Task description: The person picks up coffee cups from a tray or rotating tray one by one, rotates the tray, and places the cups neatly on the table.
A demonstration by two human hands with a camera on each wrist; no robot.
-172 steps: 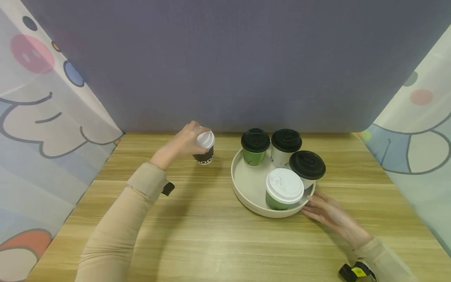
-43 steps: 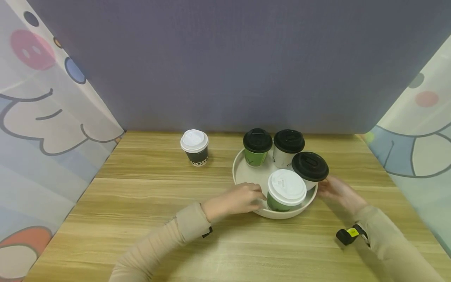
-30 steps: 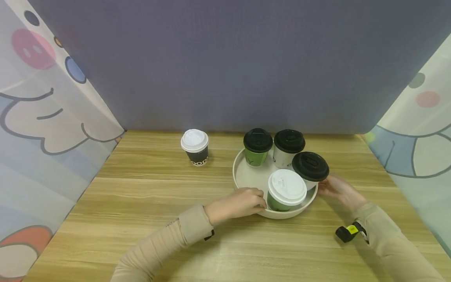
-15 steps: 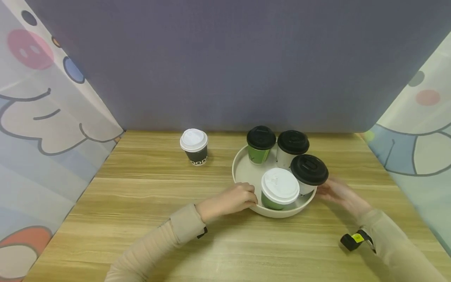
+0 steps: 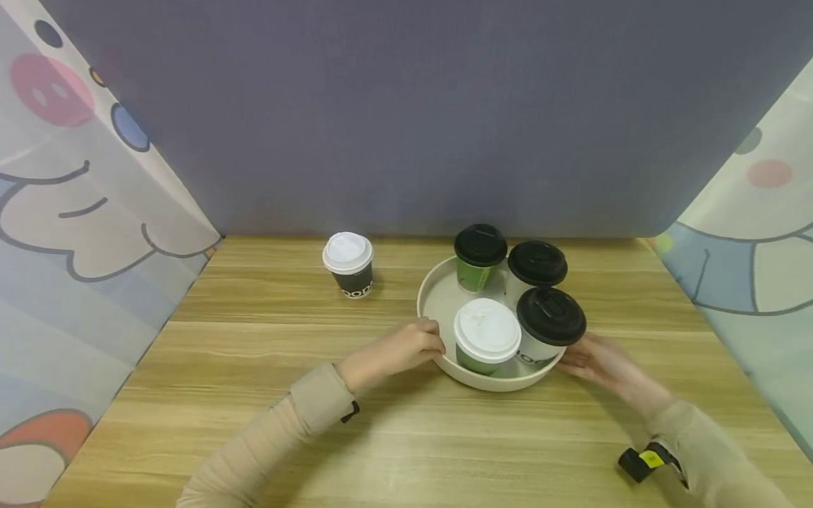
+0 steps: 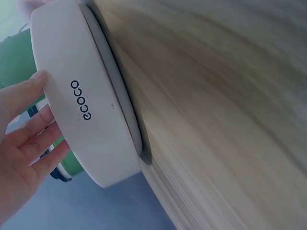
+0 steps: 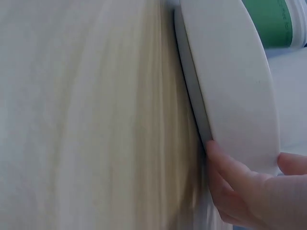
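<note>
A round white turntable tray (image 5: 432, 307) sits on a low grey base, its wall marked "ecoco" in the left wrist view. My left hand (image 5: 400, 351) pinches its left rim, thumb and fingertips at the edge. On the right, my right hand (image 5: 606, 367) grips the wall, thumb at the rim and fingers at the lower edge. Lidded paper cups stand upright on the tray: a green cup with black lid (image 5: 476, 271) at the back, a white-lidded green cup (image 5: 487, 331) in front, and two white cups with black lids (image 5: 538, 262), (image 5: 551, 316) on the right.
A dark cup with a white lid (image 5: 349, 262) stands on the wooden table (image 5: 267, 339), left of the tray near the back. A grey panel (image 5: 406, 120) rises behind the table, with cartoon-printed curtains (image 5: 70, 176) at the sides.
My left hand let go of the dark cup, which stands slightly left, and moved to the tray. The tray turned clockwise: front cups swung left, the back green cup right. My left hand slid left.
</note>
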